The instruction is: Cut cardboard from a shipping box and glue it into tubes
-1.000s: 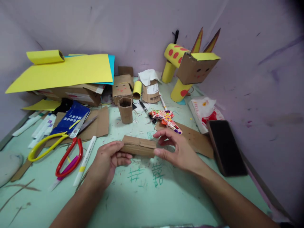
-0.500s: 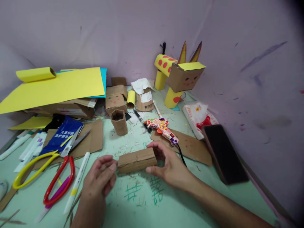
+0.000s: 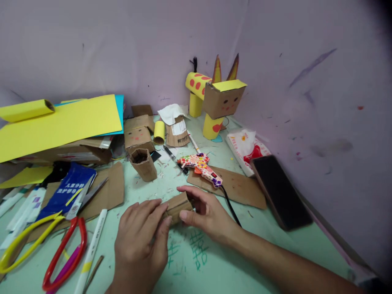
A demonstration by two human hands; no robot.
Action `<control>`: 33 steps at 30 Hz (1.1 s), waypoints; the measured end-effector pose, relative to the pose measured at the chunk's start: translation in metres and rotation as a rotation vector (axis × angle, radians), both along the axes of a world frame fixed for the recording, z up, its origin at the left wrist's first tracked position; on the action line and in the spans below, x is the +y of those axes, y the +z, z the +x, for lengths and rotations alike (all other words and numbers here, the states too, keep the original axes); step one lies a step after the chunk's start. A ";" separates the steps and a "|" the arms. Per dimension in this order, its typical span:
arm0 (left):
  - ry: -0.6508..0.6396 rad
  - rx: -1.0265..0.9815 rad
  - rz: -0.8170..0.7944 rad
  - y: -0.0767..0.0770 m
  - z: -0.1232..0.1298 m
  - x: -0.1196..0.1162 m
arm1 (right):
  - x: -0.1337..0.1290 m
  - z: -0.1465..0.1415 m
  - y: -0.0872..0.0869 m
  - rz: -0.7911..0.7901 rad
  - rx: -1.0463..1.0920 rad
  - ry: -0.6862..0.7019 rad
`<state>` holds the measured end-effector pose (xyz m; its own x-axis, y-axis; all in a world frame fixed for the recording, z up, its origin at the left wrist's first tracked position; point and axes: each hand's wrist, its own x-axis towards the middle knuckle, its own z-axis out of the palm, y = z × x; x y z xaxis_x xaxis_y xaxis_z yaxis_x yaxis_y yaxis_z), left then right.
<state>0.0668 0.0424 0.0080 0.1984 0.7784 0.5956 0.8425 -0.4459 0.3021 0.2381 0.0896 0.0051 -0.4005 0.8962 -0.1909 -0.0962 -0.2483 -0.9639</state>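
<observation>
Between my hands is a small folded cardboard box [image 3: 179, 206], its left part covered by my fingers. My left hand [image 3: 142, 234] is closed over the box's left end. My right hand [image 3: 206, 212] grips its right end, thumb in front and fingers behind. Just beyond lies a flower-patterned hot glue gun [image 3: 201, 166] on a cardboard strip [image 3: 241, 187]. An upright, open-topped cardboard tube [image 3: 145, 166] stands to the far left of the box. Green pen marks show on the table below my hands.
Scissors with red and yellow handles [image 3: 69, 249] and a white marker [image 3: 92, 253] lie at left. Yellow paper sheets [image 3: 76, 120] are stacked behind. A spotted cardboard animal [image 3: 225, 100] stands by the wall. A phone [image 3: 281, 192] leans on a tissue pack [image 3: 241, 145] at right.
My left hand has moved right and closed onto the box's left end. My right hand keeps the other end. The whole view has shifted, so the table items sit further left.
</observation>
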 end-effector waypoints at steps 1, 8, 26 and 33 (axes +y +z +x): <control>-0.001 0.030 0.018 0.000 0.000 0.001 | 0.001 -0.001 -0.001 -0.002 -0.016 -0.017; -0.053 0.153 0.017 0.008 0.010 0.012 | 0.006 -0.006 -0.005 0.003 -0.132 -0.106; 0.055 0.143 -0.089 0.011 0.025 0.026 | 0.013 -0.006 -0.004 0.045 -0.178 -0.194; 0.052 0.187 0.015 0.010 0.028 0.026 | 0.014 -0.009 -0.007 0.019 -0.151 -0.226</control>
<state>0.0951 0.0687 0.0182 0.2668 0.7819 0.5635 0.9054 -0.4037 0.1314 0.2294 0.1032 -0.0020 -0.1578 0.9636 -0.2156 -0.0018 -0.2187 -0.9758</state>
